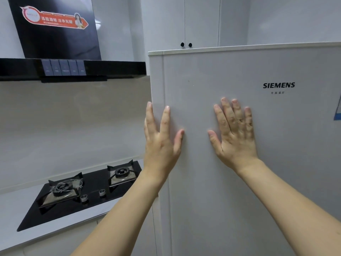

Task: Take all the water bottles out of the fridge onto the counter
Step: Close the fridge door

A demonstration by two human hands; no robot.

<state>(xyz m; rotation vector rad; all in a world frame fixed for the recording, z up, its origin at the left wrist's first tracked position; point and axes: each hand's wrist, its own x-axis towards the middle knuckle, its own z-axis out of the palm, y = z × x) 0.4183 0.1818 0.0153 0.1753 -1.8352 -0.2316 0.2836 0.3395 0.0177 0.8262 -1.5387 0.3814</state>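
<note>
we've got both hands up on the siemens fridge door (239, 145), which is shut as far as we can tell. left hand (162, 143) is at the door's left edge w/ fingers straight and spread wide; its outer fingers sit right at the edge, prob. feeling for the seam to pull it open, tho we can't tell if any fingertip is hooked behind it. right hand (236, 133) lies flat on the door face further in, fingers straight and spread, holding nothing. it looks like it's there to steady or brace the door while the left works the edge. neither hand grips anything.

water bottles: not in view. they'd be inside the fridge, behind the closed door, so we can't say how many or on which shelf. judging from that, the task is at its very start: door first, then bottles.

the counter (16, 206) is to our left, pale top, w/ a black two-burner gas hob (73, 206) set into it; a range hood (73, 69) w/ a red sticker hangs above. bare counter shows in front of and left of the hob, which seems the sensible drop spot since the burners' pan supports would leave a bottle wobbly. white cabinet doors w/ two black knobs (186, 44) sit above the fridge top.

no handle shows on the door, which prob. explains why the left hand is at the edge and not on a grip. the brand logo is on the right half, so we'd guess hinges on the right, opening side on the left, i.e. toward the counter, handy for passing bottles across.
</note>
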